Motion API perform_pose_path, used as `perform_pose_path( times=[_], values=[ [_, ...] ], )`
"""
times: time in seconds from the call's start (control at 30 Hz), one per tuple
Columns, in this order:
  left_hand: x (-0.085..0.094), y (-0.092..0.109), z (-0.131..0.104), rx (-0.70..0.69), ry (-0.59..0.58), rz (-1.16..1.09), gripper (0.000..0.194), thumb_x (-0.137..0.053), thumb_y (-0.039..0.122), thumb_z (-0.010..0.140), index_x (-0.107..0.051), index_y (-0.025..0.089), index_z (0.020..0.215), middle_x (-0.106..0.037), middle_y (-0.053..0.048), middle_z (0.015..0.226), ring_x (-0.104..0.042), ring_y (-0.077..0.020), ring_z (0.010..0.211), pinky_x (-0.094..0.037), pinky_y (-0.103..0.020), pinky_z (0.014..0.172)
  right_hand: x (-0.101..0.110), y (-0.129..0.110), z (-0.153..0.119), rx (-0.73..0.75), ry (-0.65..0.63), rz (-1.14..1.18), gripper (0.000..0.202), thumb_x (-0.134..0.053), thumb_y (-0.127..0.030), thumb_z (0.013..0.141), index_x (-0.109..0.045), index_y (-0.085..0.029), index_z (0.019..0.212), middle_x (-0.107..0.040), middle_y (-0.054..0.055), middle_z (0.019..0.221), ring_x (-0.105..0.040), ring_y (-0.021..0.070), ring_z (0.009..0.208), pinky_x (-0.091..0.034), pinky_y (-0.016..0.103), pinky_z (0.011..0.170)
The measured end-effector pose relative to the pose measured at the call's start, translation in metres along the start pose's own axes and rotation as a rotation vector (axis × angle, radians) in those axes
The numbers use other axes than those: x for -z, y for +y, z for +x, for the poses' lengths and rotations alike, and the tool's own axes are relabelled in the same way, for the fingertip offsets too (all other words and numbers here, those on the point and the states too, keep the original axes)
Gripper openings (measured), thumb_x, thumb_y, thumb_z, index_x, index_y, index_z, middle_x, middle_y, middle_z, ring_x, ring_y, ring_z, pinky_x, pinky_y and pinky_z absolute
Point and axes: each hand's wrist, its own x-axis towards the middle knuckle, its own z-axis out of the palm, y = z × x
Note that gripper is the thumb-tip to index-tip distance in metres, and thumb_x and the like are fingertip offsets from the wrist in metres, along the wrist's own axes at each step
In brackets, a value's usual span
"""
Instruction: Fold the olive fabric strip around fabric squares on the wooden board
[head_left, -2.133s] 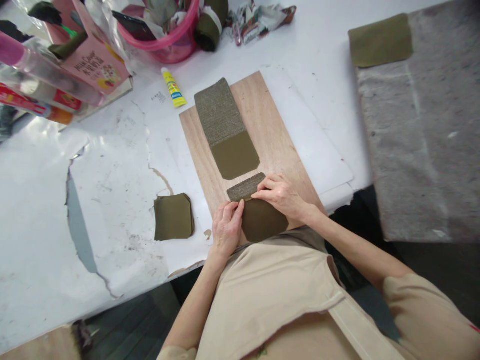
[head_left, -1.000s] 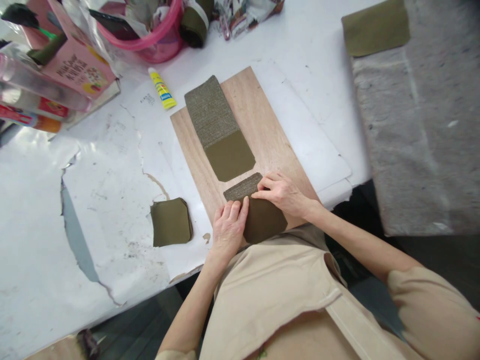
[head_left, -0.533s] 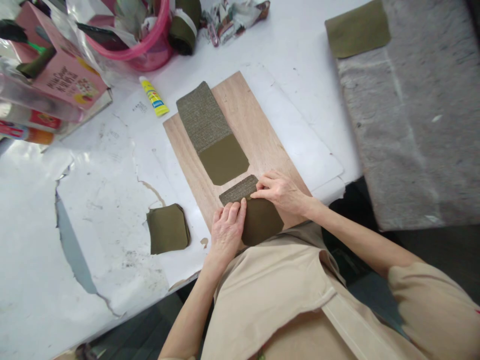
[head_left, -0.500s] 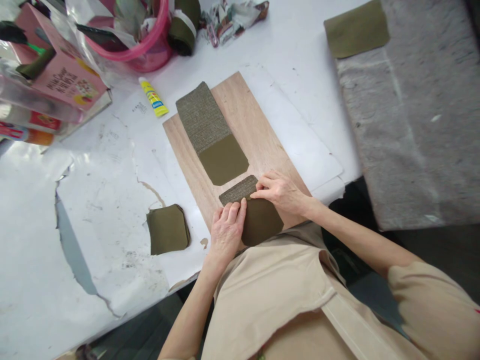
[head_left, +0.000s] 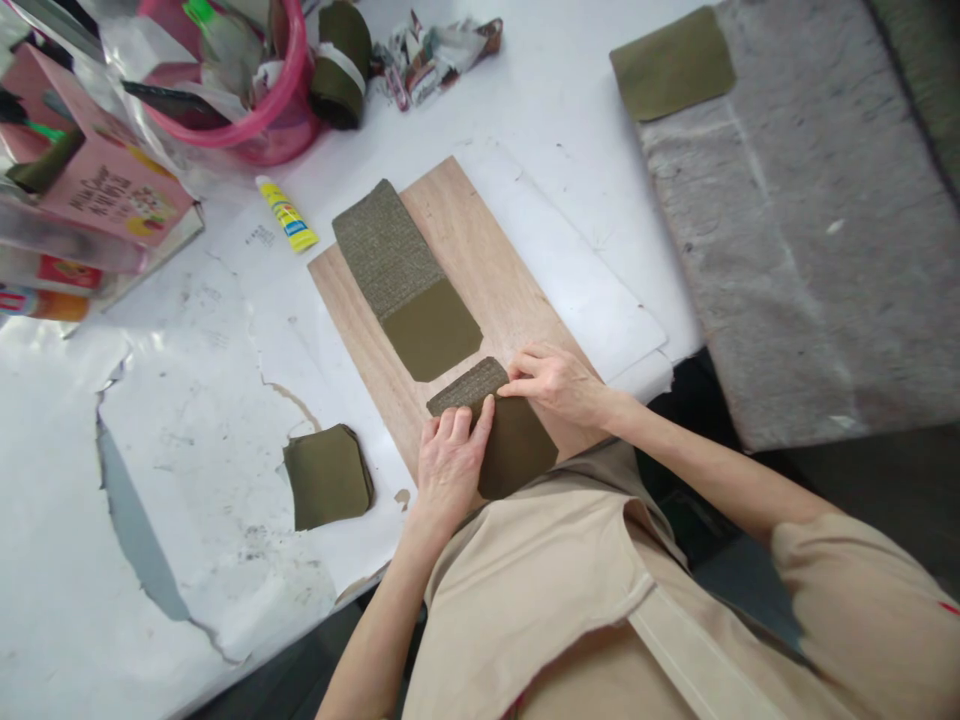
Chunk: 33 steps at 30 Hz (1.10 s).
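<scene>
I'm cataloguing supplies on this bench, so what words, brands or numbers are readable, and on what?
"Milk Cover": pink box, first word less clear; Chinese characters below too blurred.
Yellow tube: print too small.
Red-labelled container: blurred.
White table paper: small marks, unreadable.

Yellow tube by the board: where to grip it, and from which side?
I'd pinch the yellow tube mid-body, across its narrow width, coming from above. It lies on its side on the table with both long sides exposed. The wide end sits close to the corner of the wooden board, and the cap end is narrower, so both look like poorer holds.
</scene>
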Motion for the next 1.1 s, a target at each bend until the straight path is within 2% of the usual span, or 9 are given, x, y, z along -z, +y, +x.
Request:
perform_pose_path(
  times=[0.13,0.33,0.73,0.9,1.1],
  values=[
    [0.000,0.000,0.002,-0.003,0.016,-0.050,0.055,-0.046,0.013,0.091,-0.039,0.019,0.146,-0.056,-0.013,0.115,-0.051,-0.0268,0.106,-0.043,-0.040,0.089,0.002,0.002,0.000,0.003,0.024,0.014,0.025,-0.049,-0.023,0.098,-0.073,-0.021,0.098,-0.065,0.005,0.090,-0.050,0.0169,0.088,-0.043,0.029,0.079],
    [0.003,0.001,0.007,-0.009,-0.079,-0.034,0.058,-0.043,0.010,0.092,-0.034,0.019,0.148,-0.055,-0.013,0.119,-0.050,-0.0257,0.107,-0.044,-0.039,0.089,0.002,0.003,-0.001,0.012,0.008,0.023,0.027,-0.045,-0.023,0.099,-0.072,-0.019,0.096,-0.064,0.006,0.087,-0.048,0.0174,0.086,-0.043,0.030,0.077],
    [0.012,0.005,0.014,-0.013,-0.138,0.015,0.063,-0.044,0.010,0.091,-0.030,0.022,0.151,-0.053,-0.012,0.116,-0.050,-0.0258,0.104,-0.044,-0.038,0.085,0.006,0.003,-0.008,0.034,-0.015,-0.054,0.023,-0.048,-0.020,0.097,-0.071,-0.021,0.103,-0.062,0.006,0.094,-0.048,0.0182,0.092,-0.043,0.030,0.080],
    [0.016,0.008,0.018,-0.004,-0.163,0.029,0.064,-0.043,0.009,0.090,-0.029,0.023,0.151,-0.053,-0.012,0.112,-0.050,-0.0255,0.100,-0.044,-0.038,0.081,0.011,0.001,-0.012,0.009,-0.027,-0.080,0.026,-0.047,-0.016,0.097,-0.070,-0.021,0.108,-0.062,0.007,0.096,-0.050,0.0180,0.093,-0.045,0.029,0.081],
    [0.023,0.012,0.026,0.002,-0.169,0.071,0.065,-0.044,0.009,0.090,-0.029,0.025,0.151,-0.053,-0.009,0.105,-0.051,-0.0245,0.094,-0.045,-0.037,0.077,0.013,-0.001,-0.018,-0.043,-0.046,-0.092,0.025,-0.047,-0.018,0.098,-0.069,-0.021,0.111,-0.063,0.007,0.099,-0.050,0.0185,0.096,-0.046,0.030,0.083]
  ],
)
